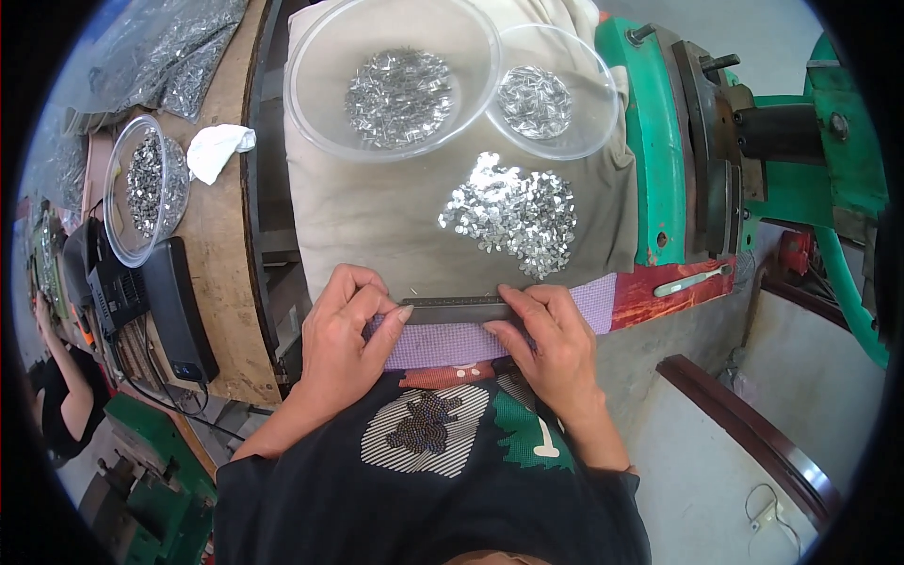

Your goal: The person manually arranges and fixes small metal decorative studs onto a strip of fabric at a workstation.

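Between my two hands a dark narrow metal bar (455, 312) lies level at the near edge of the cloth, a row of tiny marks or pieces along its top. My left hand (344, 331) pinches its left end between thumb and fingers. At the right end, the thumb and fingers of my right hand (549, 344) close on the bar. Just beyond it, a few loose slivers rest on the grey-brown cloth (367, 226). Farther off on that cloth is a heap of small shiny flat metal pieces (518, 215). Under the bar shows a purple checked cloth (428, 347).
Two clear tubs (325, 127) (591, 132) of small metal pieces stand at the back. Left, a wooden table (221, 217) bears another clear tub (121, 235), white tissue (218, 151) and a black device (179, 311). Right are a green machine (633, 141) and a pale-handled brush (692, 281).
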A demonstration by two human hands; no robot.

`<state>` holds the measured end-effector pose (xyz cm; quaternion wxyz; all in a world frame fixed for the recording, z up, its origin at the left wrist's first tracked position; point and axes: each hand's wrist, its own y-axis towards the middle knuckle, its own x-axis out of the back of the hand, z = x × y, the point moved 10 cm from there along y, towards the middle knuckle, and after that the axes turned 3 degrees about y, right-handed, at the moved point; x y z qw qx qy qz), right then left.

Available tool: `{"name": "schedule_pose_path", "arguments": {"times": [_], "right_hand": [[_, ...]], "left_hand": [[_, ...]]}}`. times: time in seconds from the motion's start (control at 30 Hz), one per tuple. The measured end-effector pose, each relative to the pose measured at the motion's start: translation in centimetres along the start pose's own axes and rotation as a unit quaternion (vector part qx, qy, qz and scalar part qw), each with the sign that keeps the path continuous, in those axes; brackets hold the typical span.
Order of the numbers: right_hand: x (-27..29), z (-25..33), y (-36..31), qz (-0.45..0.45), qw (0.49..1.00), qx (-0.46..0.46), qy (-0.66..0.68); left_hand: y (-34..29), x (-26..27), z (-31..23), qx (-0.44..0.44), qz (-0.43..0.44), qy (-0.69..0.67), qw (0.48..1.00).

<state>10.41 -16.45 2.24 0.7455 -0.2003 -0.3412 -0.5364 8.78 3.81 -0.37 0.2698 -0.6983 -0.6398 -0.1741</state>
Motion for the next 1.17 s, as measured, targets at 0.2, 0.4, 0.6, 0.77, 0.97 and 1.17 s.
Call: {"name": "schedule_pose_path", "arguments": {"times": [0.2, 0.4, 0.6, 0.77, 0.97, 1.17], "right_hand": [[-0.1, 0.1, -0.1, 0.007, 1.0, 0.0, 0.006], [-0.1, -0.4, -0.4, -0.012, 1.0, -0.015, -0.011], [0.3, -0.5, -0.4, -0.045, 0.999, 0.004, -0.006], [0.6, -1.6, -0.1, -0.005, 0.996, -0.011, 0.089], [0.4, 1.8, 4.2, 0.053, 0.99, 0.09, 0.094], [-3.9, 5.5, 6.4, 0.114, 0.969, 0.208, 0.063]], "left_hand": [[-0.1, 0.1, -0.1, -0.009, -0.008, 0.002, 1.0], [0.1, -0.2, -0.3, -0.016, 0.006, 0.017, 1.0], [0.0, 0.2, 0.1, 0.023, -0.015, 0.01, 1.0], [-0.6, -0.4, -0.7, -0.089, -0.002, 0.052, 0.995], [-1.0, -0.5, -0.5, -0.109, -0.01, 0.057, 0.992], [-0.7, -0.6, -0.6, -0.097, 0.003, 0.046, 0.994]]}}
